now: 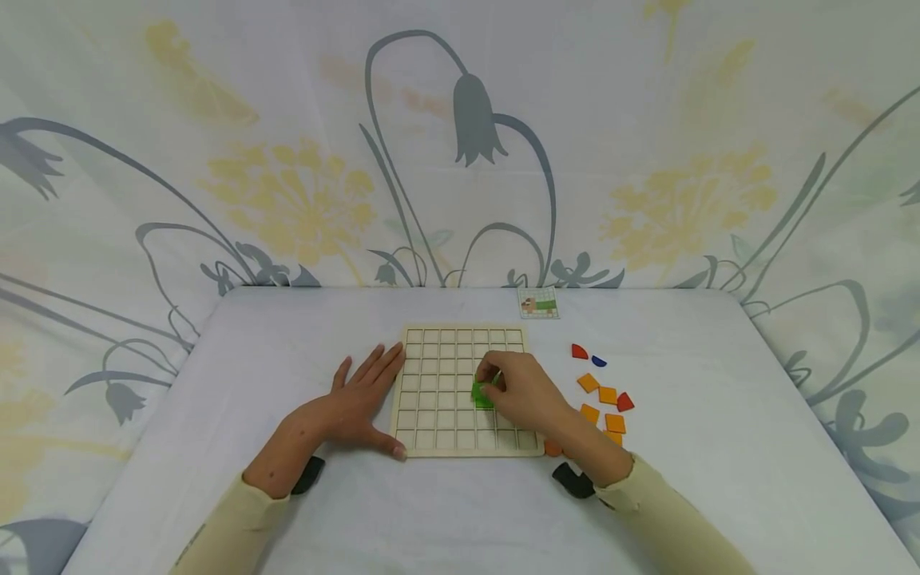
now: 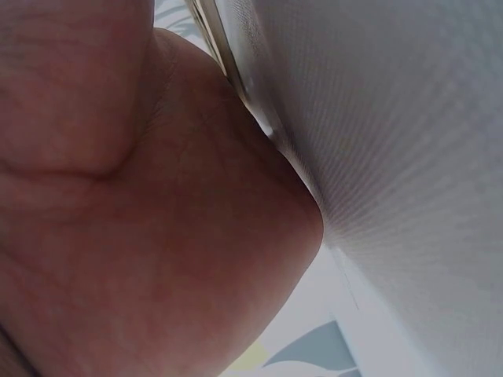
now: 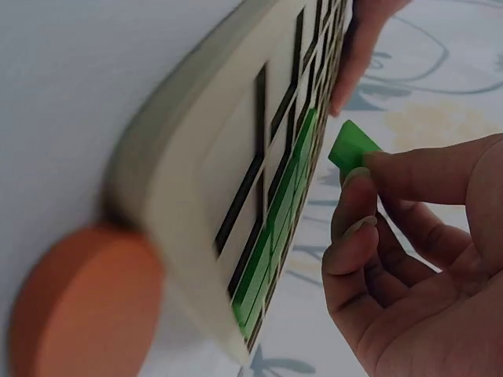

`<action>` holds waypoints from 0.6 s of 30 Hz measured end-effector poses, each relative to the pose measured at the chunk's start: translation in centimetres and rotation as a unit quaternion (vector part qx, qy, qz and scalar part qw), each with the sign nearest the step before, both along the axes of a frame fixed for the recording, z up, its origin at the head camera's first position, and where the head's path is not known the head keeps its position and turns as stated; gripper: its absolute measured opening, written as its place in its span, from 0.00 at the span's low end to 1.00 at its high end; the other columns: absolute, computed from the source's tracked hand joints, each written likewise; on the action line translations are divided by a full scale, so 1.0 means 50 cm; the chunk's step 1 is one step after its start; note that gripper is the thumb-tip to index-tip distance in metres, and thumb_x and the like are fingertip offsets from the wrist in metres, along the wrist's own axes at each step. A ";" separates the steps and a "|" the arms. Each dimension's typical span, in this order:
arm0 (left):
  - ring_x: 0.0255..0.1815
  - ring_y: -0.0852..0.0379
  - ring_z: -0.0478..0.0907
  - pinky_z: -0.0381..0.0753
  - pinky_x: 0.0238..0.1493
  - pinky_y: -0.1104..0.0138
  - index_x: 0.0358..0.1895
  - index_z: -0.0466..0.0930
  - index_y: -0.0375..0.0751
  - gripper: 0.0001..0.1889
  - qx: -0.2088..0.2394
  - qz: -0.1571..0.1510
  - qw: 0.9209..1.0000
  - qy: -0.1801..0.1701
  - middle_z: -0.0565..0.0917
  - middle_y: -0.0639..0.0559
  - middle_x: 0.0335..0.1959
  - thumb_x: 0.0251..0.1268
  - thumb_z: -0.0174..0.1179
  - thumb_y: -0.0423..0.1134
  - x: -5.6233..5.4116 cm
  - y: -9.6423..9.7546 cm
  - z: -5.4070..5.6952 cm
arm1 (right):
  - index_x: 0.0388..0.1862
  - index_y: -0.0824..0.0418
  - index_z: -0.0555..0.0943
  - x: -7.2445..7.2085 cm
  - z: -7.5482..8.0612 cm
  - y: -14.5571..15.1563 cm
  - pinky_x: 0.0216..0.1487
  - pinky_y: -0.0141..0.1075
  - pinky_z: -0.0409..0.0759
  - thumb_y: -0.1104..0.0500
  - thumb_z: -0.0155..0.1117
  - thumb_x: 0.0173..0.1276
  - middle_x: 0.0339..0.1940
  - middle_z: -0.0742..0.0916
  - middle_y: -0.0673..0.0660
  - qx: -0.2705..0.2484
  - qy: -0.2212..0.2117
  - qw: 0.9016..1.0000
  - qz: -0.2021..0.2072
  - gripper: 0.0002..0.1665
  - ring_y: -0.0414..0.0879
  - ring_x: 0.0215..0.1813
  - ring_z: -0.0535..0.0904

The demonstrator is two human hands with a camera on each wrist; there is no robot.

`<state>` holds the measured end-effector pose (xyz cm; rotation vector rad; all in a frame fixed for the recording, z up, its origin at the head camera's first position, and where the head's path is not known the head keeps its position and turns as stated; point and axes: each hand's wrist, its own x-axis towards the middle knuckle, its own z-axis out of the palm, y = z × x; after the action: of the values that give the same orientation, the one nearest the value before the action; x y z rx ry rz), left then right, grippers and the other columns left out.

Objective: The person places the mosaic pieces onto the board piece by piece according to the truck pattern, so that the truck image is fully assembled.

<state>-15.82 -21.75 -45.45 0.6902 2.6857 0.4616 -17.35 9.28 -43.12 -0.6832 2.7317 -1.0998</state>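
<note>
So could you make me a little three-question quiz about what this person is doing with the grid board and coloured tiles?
1. True or false: the right hand pinches a green tile.
2. Where does the left hand rest? A) flat at the wooden grid board's left edge B) on the loose orange tiles C) on the picture card
3. Fill in: the loose tiles lie on the board's ____ side.

Key: 1 true; 2 A; 3 right.

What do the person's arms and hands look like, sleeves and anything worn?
Both hands, left hand and right hand, are bare: no gloves or rings show. Pale cream long sleeves end at the wrists, and a small black device sits under each wrist.
</note>
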 end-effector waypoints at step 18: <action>0.89 0.40 0.30 0.30 0.79 0.30 0.88 0.37 0.39 0.77 0.003 0.005 1.000 -0.002 0.37 0.46 0.90 0.45 0.78 0.73 0.001 0.001 0.001 | 0.32 0.57 0.88 -0.018 -0.023 -0.050 0.38 0.36 0.77 0.66 0.77 0.65 0.33 0.83 0.49 0.035 0.013 0.999 0.001 0.06 0.41 0.34 0.75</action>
<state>-15.79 -21.69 -45.40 0.6786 2.6866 0.4729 -18.24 6.79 -44.29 -0.6951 2.7760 -0.9958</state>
